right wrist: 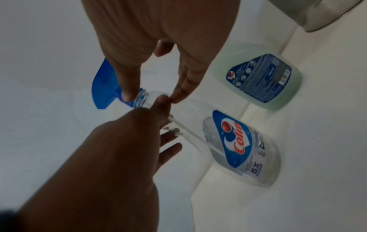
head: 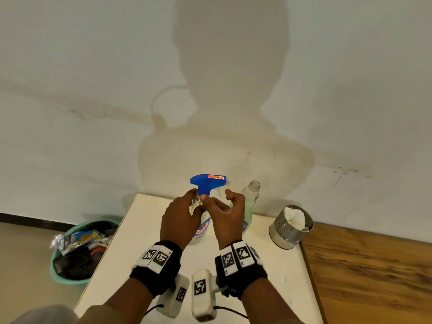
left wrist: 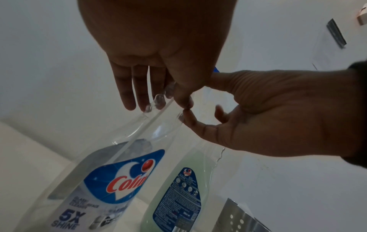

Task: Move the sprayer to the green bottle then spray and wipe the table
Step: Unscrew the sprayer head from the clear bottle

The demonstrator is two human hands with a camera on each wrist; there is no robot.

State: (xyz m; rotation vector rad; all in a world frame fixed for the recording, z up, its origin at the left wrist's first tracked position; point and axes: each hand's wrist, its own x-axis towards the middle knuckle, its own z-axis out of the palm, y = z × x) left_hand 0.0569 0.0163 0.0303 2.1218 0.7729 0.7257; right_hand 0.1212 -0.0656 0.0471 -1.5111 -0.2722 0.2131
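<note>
Head view: both hands work at the neck of the clear bottle (head: 203, 226) on the desk (head: 268, 277). The left hand (head: 180, 218) grips the neck; the right hand (head: 228, 212) pinches the collar under the blue sprayer (head: 207, 182). The green bottle (head: 251, 199) stands open just beside the clear bottle. Lifting the sprayer's dip tube carelessly could, I think, tip either bottle or drip cleaner.

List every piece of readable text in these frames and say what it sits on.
"Colin": front label of the clear bottle, gripped at its neck by the left hand.
"5X SHINE": same label, lower part.
"Colin": small logo on the green bottle back label; the fine print below is too small to read.
Red sticker on the blue sprayer, near the right hand: unreadable.
Wristband markers: patterns, no words.
</note>
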